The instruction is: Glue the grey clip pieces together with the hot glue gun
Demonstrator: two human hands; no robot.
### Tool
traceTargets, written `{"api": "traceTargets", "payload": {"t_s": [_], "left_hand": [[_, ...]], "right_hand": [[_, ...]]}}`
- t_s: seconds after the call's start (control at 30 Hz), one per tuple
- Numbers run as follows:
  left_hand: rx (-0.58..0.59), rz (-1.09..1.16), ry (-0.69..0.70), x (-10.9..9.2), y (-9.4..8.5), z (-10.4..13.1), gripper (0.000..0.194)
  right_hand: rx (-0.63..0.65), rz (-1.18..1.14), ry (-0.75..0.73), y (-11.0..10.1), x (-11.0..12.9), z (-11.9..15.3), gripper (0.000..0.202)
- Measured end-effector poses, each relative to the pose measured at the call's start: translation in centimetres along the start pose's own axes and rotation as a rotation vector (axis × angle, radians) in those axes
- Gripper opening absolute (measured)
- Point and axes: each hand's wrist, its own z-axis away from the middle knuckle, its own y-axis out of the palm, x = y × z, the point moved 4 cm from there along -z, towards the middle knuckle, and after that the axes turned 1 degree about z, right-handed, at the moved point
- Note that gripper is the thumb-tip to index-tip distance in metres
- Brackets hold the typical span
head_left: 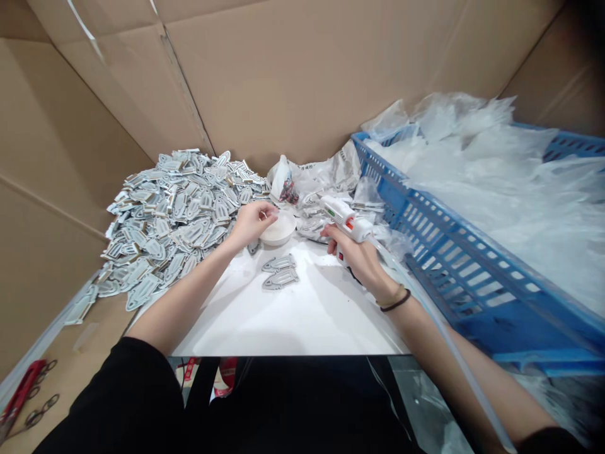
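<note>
My right hand [352,249] is wrapped round the handle of a white hot glue gun [339,211], its nose pointing up and to the left. A long translucent glue stick trails from its rear along my forearm. My left hand [255,222] is at the left rim of a small round white dish [280,228], thumb and fingers pinched together; whatever is between them is too small to make out. In front of the dish, two flat grey pointed pieces [280,272] lie side by side on the white table [265,325].
A large heap of similar grey pieces [179,214] rises at the left. Crumpled plastic bags [347,167] lie behind the dish. A blue crate [454,252] full of clear bags borders the right side. Cardboard walls [302,82] surround the table; red-handled scissors [21,394] lie lower left.
</note>
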Motion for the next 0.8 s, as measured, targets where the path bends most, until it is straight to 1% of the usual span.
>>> {"api": "traceTargets", "payload": {"t_s": [0.07, 0.23, 0.33, 0.53, 0.63, 0.8], "left_hand": [[-0.012, -0.028, 0.011, -0.07, -0.13, 0.12, 0.013], [-0.037, -0.065, -0.005, -0.17, -0.27, 0.35, 0.024], [-0.026, -0.043, -0.027, -0.03, -0.27, 0.37, 0.025], [0.017, 0.002, -0.087, 0.24, -0.42, 0.44, 0.019], [0.036, -0.042, -0.068, 0.07, -0.6, 0.45, 0.02], [0.135, -0.172, 0.032, 0.07, -0.71, 0.17, 0.018]], "right_hand": [[0.007, -0.003, -0.002, 0.0, 0.01, 0.03, 0.031], [0.011, -0.001, -0.006, -0.02, 0.03, 0.04, 0.03], [0.012, 0.003, 0.005, -0.03, 0.04, 0.03, 0.031], [0.002, 0.018, 0.039, -0.06, 0.01, 0.04, 0.032], [-0.003, 0.012, 0.045, -0.08, 0.05, 0.04, 0.03], [0.008, 0.0, 0.047, -0.09, 0.36, 0.2, 0.029]]}}
